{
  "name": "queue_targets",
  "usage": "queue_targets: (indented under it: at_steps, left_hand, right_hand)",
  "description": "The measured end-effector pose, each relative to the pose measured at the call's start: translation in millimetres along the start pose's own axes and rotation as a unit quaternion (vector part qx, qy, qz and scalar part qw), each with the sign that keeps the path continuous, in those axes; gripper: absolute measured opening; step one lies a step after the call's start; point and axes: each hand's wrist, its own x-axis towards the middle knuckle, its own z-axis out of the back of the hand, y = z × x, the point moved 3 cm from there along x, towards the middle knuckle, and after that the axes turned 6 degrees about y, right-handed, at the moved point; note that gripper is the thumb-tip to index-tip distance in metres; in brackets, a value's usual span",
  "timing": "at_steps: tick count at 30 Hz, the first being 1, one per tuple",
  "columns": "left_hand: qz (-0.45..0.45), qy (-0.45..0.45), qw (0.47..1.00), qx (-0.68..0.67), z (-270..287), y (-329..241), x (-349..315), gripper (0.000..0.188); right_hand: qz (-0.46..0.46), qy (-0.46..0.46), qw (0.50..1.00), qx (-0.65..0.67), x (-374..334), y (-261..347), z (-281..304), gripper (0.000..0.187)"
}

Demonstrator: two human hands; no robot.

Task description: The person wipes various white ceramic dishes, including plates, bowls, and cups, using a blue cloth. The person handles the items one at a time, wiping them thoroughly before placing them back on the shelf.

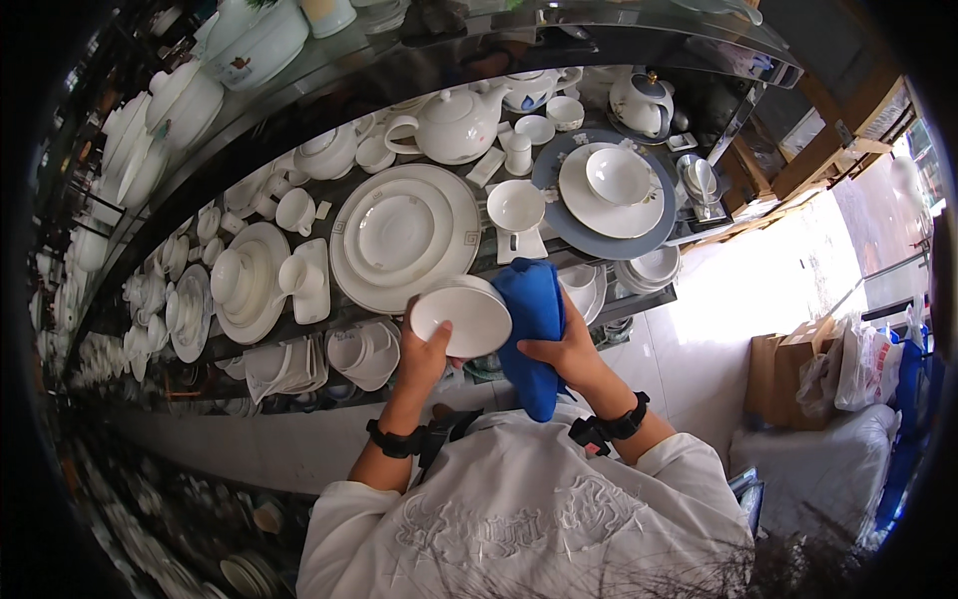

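My left hand [429, 349] is closed on a white bowl [464, 311], its thumb over the rim and the bowl's mouth tilted toward me. In my right hand [567, 349] is a folded blue cloth [531, 314], gripped with the thumb across its front. The cloth hangs down beside the bowl's right side; whether the two touch I cannot tell. Just beyond my hands, a large white plate [349, 270] with smaller dishes stacked on it lies on the shelf. A white cup [516, 207] stands behind the cloth.
A white teapot [454, 125] and a grey-blue plate [552, 205] bearing a plate and bowl stand farther back. An upper shelf with a tureen [254, 45] overhangs at the upper left. Cardboard boxes [783, 374] and a plastic-wrapped bundle [818, 459] sit on the right.
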Motion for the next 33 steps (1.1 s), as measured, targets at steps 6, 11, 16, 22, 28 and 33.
queue_targets:
  at_steps: [6,11,16,22,28,33]
  left_hand:
    - [0.126,0.080,0.987,-0.054,-19,-12,6,0.036]
    - [0.100,0.087,0.989,-0.057,-20,-39,42,0.040]
    - [0.093,0.078,0.993,0.003,-35,-57,100,0.042]
    - [0.057,0.034,0.955,0.288,-43,-68,155,0.040]
    - [-0.005,-0.010,0.909,0.418,-43,-53,184,0.050]
    - [-0.002,-0.010,0.905,0.426,-42,-45,187,0.047]
  right_hand:
    - [0.066,-0.089,0.994,-0.008,1,17,32,0.086]
    - [0.034,-0.043,0.970,0.237,5,37,62,0.065]
    - [0.040,-0.037,0.981,0.188,35,39,65,0.063]
    - [0.052,-0.047,0.977,0.201,73,52,78,0.058]
    - [0.041,-0.047,0.981,0.183,92,46,97,0.060]
    - [0.032,-0.046,0.976,0.208,96,43,101,0.055]
